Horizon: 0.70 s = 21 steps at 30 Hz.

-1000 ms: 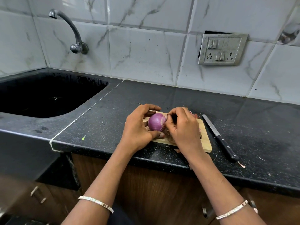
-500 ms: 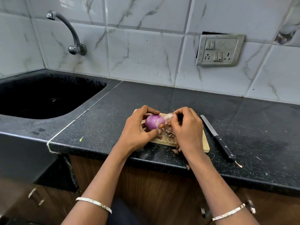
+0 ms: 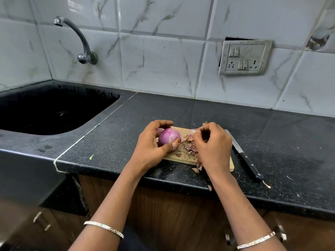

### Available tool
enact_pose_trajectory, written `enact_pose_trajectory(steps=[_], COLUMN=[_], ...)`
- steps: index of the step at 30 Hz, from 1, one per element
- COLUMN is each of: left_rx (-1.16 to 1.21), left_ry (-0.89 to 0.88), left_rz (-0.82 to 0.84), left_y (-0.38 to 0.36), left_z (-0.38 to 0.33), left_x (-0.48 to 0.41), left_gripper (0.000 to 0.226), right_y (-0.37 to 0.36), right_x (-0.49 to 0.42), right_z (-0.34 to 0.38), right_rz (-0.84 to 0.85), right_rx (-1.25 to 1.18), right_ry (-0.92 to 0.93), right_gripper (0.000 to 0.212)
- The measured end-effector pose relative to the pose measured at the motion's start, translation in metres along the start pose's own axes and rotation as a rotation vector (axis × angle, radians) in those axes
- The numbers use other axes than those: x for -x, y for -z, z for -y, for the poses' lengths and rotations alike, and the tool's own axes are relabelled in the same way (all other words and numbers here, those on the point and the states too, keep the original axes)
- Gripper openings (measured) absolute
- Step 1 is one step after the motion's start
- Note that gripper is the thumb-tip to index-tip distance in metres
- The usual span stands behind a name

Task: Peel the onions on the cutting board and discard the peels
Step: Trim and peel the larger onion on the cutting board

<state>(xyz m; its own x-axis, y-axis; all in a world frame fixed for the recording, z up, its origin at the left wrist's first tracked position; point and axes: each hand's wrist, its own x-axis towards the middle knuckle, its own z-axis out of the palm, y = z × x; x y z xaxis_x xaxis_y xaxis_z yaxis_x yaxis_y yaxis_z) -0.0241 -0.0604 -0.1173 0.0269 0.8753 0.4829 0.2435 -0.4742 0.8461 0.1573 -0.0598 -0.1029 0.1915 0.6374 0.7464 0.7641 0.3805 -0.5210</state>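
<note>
The right hand [image 3: 212, 144] had drawn away from the red onion [image 3: 169, 136], pinching a scrap of peel [image 3: 194, 131], while the left hand [image 3: 150, 147] gripped the mostly peeled onion over the cutting board [image 3: 174, 157], where loose peels [image 3: 189, 148] lay undiscarded.

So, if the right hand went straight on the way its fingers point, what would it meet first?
Probably the onion in the left hand: the right hand points left at it, only peel scraps on the cutting board between. Depth is unclear.
</note>
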Motion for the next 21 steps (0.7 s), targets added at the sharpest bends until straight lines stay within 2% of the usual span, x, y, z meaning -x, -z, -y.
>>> enact_pose_trajectory(steps=[5,7,16,21], left_rx=[-0.131,-0.147,-0.118,-0.002], left_ry=[-0.063,-0.060,-0.019,-0.004], left_rz=[0.058,0.067,0.072,0.098], left_y=[-0.0002,-0.0001,-0.0006,0.0008], left_z=[0.0020,0.0014,-0.0071,-0.0066], left_x=[-0.0029,-0.0033,0.0002,0.0014], left_gripper=[0.057,0.054,0.049,0.056], right_y=[-0.0008,-0.0014,-0.0013,0.0004], right_x=[-0.0011,-0.0009,0.0028,0.0015], right_z=[-0.0001,-0.0005,0.0037,0.0063], right_rz=[0.022,0.051,0.192,0.182], right_rx=[0.022,0.003,-0.107,-0.210], right_ry=[0.023,0.062,0.190,0.244], right_gripper=[0.009,0.016,0.020,0.010])
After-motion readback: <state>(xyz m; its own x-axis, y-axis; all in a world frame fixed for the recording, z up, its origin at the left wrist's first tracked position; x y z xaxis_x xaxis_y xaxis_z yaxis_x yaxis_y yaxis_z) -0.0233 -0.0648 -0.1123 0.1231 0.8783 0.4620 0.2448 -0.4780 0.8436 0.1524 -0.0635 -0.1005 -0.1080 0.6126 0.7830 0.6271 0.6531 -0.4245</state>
